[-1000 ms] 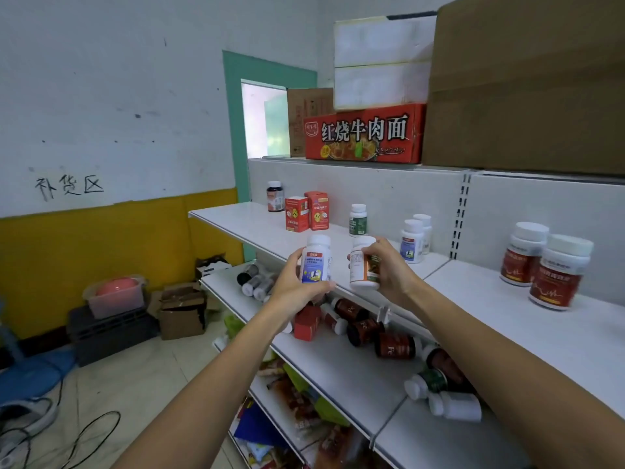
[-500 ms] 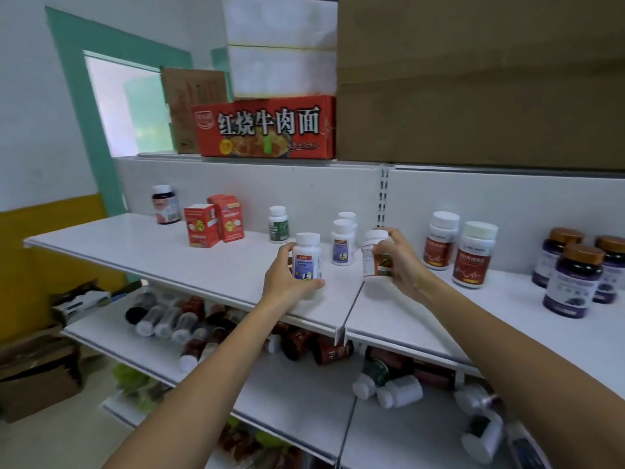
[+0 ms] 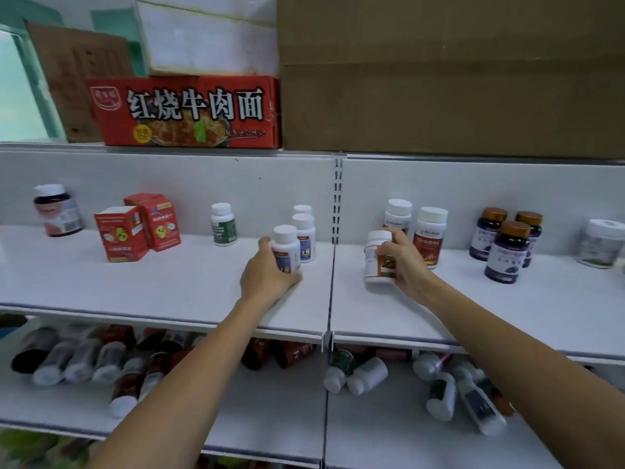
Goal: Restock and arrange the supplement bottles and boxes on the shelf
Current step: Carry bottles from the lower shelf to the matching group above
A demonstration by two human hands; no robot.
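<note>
Now | left hand [image 3: 267, 282]: blue-label bottle [image 3: 285, 247] onto shelf [image 3: 169, 286] | right hand [image 3: 407, 265]: orange-label bottle [image 3: 374, 255] lower

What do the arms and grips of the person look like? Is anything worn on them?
The left arm and right arm are bare to the frame edge; no sleeves show. The left grip and right grip are bare hands: no gloves, rings or watch visible.

Both bare forearms reach forward. The left hand [image 3: 267, 279] wraps a white bottle [image 3: 286, 247]; the right hand [image 3: 404, 262] grips an orange-labelled bottle [image 3: 374, 257], its thumb apparently hidden.
</note>
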